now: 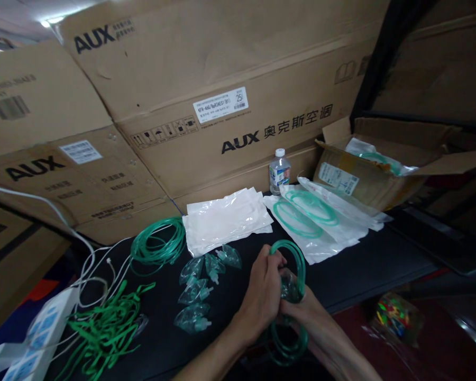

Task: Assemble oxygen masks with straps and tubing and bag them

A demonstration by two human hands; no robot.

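Note:
My left hand (262, 288) is closed around the upper part of a coil of green tubing (299, 259). Opposite it, my right hand (311, 317) grips the same coil lower down, and the bottom loop hangs out beneath. A clear face mask (289, 287) sits between both hands, against the tubing; the fingers partly cover it. Left of my hands, several clear masks with green connectors (192, 317) lie on the black table. White pouches (226, 217) are stacked behind them. To the right lie pouches with coiled green tubing inside (311, 209).
At left are a large coil of green tubing (158, 241), a tangle of green straps (107, 328), white cables and a power strip (42, 338). A plastic bottle (280, 172) stands before big cardboard boxes (222, 69). An open carton (353, 180) with packed tubing stands at right.

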